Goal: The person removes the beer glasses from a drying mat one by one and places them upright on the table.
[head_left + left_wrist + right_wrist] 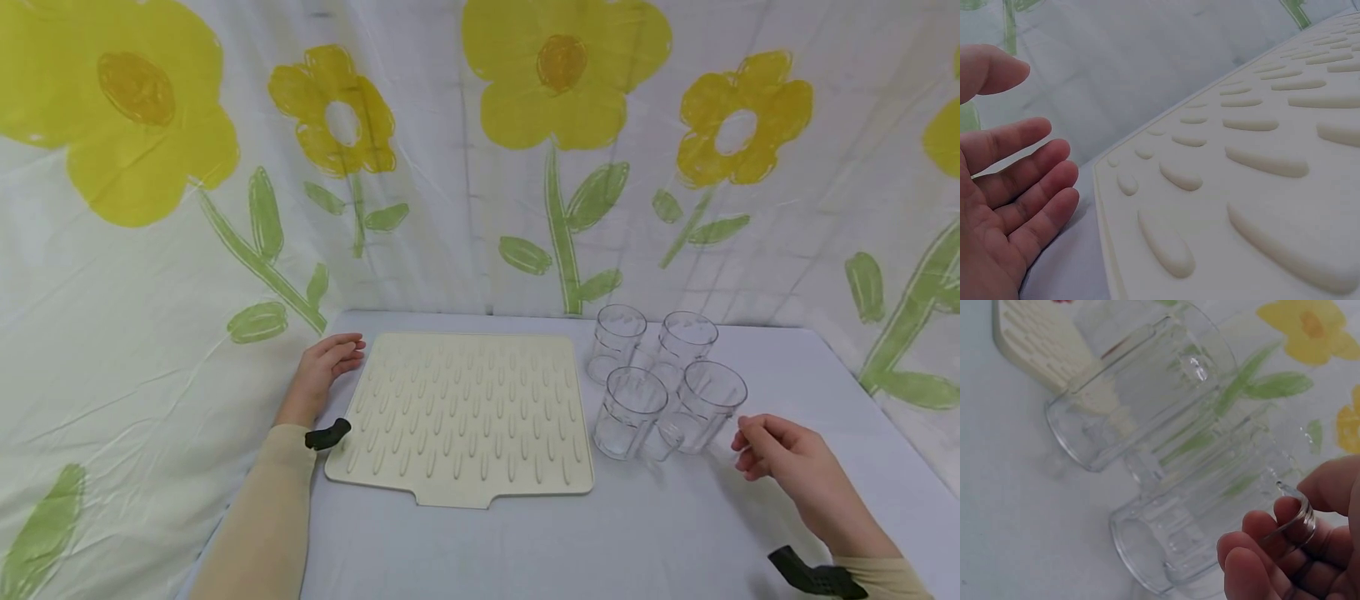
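Observation:
My left hand (318,375), fingers loosely bent and holding nothing, lies beside the far left edge of a cream draining mat (461,408) with raised ridges. The left wrist view shows the palm and fingers (1029,181) apart from the mat's edge. Several clear glass mugs stand upright in a group to the right of the mat. My right hand (787,467) is just right of the front right mug (712,408), its fingers curled loosely. In the right wrist view a curved glass edge (1310,528) overlaps those fingers, close to the thumb.
The front left mug (630,421) stands near the mat's right edge, with the back left mug (617,342) and back right mug (684,346) behind. A white cloth (540,542) covers the table. Behind it hangs a flower-patterned curtain (450,233).

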Available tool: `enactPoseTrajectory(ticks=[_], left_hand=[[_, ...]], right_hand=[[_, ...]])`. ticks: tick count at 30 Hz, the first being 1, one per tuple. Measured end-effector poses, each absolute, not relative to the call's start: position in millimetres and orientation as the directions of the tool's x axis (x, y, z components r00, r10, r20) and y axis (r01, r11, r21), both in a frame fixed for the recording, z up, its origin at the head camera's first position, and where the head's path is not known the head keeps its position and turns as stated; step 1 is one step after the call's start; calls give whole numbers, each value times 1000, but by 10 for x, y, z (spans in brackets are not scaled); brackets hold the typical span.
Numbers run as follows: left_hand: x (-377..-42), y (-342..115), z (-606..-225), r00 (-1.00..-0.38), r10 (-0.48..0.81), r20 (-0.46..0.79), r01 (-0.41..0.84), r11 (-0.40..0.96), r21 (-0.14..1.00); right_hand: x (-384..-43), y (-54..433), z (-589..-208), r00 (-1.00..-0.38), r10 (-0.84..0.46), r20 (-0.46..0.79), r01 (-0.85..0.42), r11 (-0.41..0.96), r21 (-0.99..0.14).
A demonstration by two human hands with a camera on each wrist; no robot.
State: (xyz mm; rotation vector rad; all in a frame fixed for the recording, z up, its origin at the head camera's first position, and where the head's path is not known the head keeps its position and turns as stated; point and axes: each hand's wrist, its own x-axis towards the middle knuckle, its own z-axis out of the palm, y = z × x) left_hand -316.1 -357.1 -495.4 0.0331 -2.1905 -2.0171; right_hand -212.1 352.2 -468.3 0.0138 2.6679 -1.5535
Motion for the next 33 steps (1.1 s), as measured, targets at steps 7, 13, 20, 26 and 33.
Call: enactPoseTrajectory(ticks=[7, 13, 20, 26, 33], left_hand=[[-3172, -3576, -4953, -988, -116, 106, 95, 98, 991], [-3173, -3530, -4799, -982, -126, 139, 123, 128, 984], [-3123, -3351, -4342, -935, -196, 297, 272, 145, 951], [-2928, -2988, -3840, -860, -210, 465, 431, 188, 882], [-2521, -2404, -3455, -723, -77, 686, 620, 366, 694]], right_hand=[[-2104, 3546, -4659, -998, -27, -51, 30, 511, -859], [-2118, 3614, -4431, -996, -31, -86, 36, 732, -680], [-2130, 3590, -3953, -986, 32, 166, -47, 891, -452], [-2128, 3203, -3628, -878, 28, 477, -240, 837, -492], [-2173, 2435, -3363, -618, -143, 773, -576, 751, -322]])
